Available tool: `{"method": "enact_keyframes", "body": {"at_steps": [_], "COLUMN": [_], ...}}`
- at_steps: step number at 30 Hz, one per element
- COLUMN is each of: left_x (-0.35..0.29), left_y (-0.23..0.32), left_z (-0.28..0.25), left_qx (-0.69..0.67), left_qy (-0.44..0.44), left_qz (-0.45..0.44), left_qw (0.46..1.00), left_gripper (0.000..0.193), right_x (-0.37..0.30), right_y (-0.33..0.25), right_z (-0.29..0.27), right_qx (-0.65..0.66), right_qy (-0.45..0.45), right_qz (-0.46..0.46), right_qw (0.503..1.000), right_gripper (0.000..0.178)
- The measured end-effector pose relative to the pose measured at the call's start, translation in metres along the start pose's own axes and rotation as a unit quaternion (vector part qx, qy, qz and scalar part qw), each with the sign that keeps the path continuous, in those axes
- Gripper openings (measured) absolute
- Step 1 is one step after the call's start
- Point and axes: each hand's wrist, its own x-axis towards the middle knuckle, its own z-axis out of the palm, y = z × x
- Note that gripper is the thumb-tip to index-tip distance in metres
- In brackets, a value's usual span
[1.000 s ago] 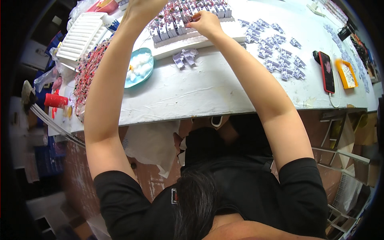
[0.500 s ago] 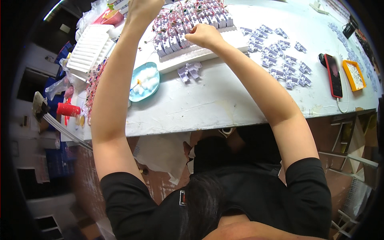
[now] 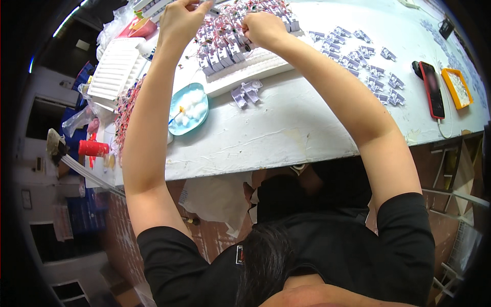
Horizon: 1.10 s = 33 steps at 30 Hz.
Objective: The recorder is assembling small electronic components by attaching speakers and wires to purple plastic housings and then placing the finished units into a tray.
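Note:
My left hand is raised at the far edge of the view. Its fingertips pinch together beside a small greyish piece that I cannot make out clearly. My right hand is curled over the right part of a crowd of white plastic housings with red wires sprouting from their tops. What its fingers hold, if anything, is hidden. The housings stand in rows on a long white foam tray. In front of the tray, a pair of loose pale-lilac plastic housings lies on the table.
A light-blue dish with white cotton-like balls sits near my left forearm. Many lilac housings are scattered to the right, before a red-cased phone and a yellow box. White ridged trays and a red cylinder are leftward.
The view has shifted slightly. My left hand shows more fully, with its fingertips now in sight. My right hand has moved a little farther away over the wired housings.

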Motion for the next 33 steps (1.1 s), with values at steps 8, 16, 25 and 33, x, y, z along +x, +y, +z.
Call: {"method": "enact_keyframes", "body": {"at_steps": [8, 16, 25, 33], "left_x": [-0.033, -0.048, -0.059, -0.085], "left_y": [-0.029, 0.003, 0.028, 0.023], "left_z": [0.047, 0.079, 0.083, 0.082], "left_qx": [-0.179, 0.020, 0.088, -0.004], "left_qy": [-0.141, -0.150, -0.117, -0.060], "left_qz": [-0.071, -0.057, -0.046, -0.045], "left_qw": [0.971, 0.987, 0.988, 0.997], "left_gripper": [0.042, 0.043, 0.036, 0.031], "right_x": [0.058, 0.079, 0.070, 0.006], "right_y": [-0.011, 0.002, 0.007, 0.001], "right_z": [-0.003, -0.020, -0.024, -0.040], "right_qx": [-0.026, -0.028, 0.015, 0.159], "right_qy": [-0.112, -0.118, -0.016, -0.302], "right_qz": [-0.143, -0.148, -0.146, 0.076], "right_qw": [0.983, 0.981, 0.989, 0.937], "right_gripper": [0.017, 0.021, 0.022, 0.022]}}
